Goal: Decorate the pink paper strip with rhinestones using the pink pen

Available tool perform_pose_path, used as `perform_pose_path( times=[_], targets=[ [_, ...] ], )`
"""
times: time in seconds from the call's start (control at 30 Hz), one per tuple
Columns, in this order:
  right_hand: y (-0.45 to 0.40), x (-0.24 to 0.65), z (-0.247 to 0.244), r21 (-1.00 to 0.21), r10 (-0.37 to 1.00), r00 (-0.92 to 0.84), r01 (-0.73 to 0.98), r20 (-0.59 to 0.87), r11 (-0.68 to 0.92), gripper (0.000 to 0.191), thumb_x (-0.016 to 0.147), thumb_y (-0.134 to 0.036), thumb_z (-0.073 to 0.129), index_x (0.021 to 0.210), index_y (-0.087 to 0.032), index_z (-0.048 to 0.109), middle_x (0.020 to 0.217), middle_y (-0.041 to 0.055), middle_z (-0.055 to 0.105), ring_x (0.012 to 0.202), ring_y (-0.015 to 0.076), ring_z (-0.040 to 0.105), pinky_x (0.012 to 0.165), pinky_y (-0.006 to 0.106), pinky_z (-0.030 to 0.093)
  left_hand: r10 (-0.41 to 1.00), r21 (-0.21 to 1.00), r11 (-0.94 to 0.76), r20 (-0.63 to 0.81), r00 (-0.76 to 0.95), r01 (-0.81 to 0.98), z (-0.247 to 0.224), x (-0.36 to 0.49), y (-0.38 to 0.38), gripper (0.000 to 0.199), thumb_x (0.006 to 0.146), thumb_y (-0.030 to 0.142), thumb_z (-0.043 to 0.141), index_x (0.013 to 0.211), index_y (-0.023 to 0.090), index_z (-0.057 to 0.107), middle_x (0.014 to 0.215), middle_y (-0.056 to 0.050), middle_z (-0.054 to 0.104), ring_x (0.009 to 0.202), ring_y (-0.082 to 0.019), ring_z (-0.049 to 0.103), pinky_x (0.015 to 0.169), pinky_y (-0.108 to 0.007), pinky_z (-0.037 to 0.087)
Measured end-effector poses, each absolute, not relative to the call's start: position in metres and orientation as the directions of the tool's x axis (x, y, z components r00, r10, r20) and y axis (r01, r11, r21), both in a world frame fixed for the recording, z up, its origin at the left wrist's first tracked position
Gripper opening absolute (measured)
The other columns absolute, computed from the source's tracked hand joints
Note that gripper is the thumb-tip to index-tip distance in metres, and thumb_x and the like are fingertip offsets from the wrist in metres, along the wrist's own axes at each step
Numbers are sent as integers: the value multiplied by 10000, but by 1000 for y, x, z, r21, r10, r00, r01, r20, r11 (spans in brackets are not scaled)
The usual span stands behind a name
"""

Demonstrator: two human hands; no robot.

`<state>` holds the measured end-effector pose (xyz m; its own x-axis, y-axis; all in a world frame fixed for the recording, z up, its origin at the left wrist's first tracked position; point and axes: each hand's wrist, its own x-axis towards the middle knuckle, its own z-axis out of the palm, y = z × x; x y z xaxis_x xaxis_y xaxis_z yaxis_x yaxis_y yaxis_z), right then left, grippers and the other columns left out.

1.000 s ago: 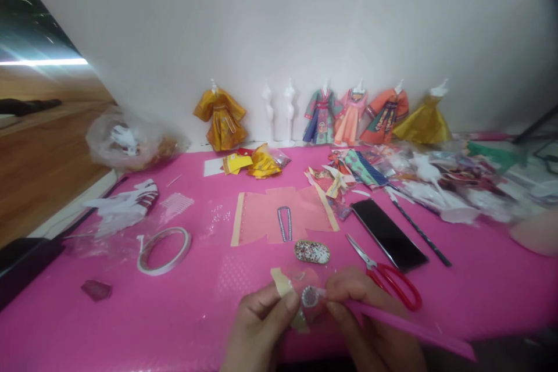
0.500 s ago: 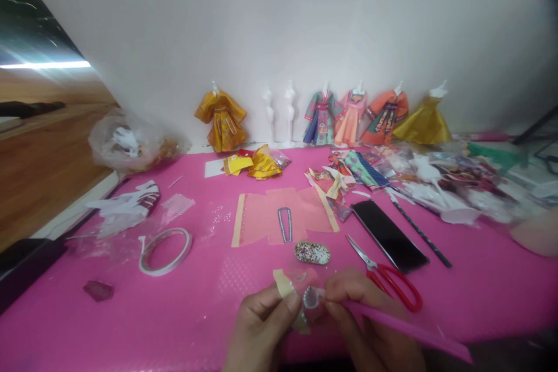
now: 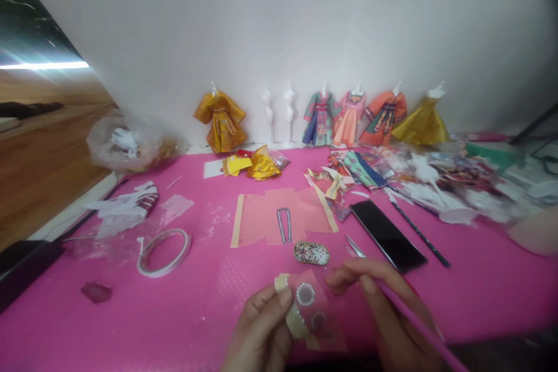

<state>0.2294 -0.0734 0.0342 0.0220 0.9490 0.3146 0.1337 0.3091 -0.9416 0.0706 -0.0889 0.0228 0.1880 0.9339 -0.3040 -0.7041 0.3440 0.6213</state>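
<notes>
Near the front edge, my left hand (image 3: pixel 265 325) pinches a small pink and cream fabric piece (image 3: pixel 311 317) bearing round beaded motifs. Just right of it, my right hand (image 3: pixel 383 302) is closed around a long pink stick (image 3: pixel 418 325), whose tip is not clear behind the fingers. An oval tray of small beads (image 3: pixel 311 253) lies beyond the hands. Behind that, a flat pink cut-out with cream strips (image 3: pixel 257 218) carries a beaded loop (image 3: pixel 284 225).
Scissors (image 3: pixel 355 246), partly hidden by my right hand, lie beside a black phone (image 3: pixel 387 235). A white tape roll (image 3: pixel 164 272) is at the left. Dressed doll forms (image 3: pixel 325 116) stand along the wall; packets and scraps (image 3: pixel 457 177) lie at the right.
My right hand has moved right, away from the fabric piece, with the stick. The piece in my left hand now faces up more, showing more of its beaded motifs.
</notes>
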Motion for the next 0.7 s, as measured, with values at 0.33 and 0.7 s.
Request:
perform_pose_path(
  times=[0.33,0.7],
  targets=[
    [-61,219,33,-998,976,-209,-36,67,60,188,836,-361,686,815,-246,539,754,-17,619,667,141,642,580,235,574,939,610,316,-309,149,-727,15,76,-89,156,842,237,671,837,115,768,776,-112,742,766,-243,687,762,-343,524],
    [-63,219,30,-993,953,-301,-104,-16,-49,173,831,-282,672,788,-237,511,670,-41,578,541,112,596,452,189,512,937,594,283,-339,85,-753,18,81,-88,80,783,212,735,766,133,734,695,-35,685,642,-147,622,690,-270,529]
  ],
)
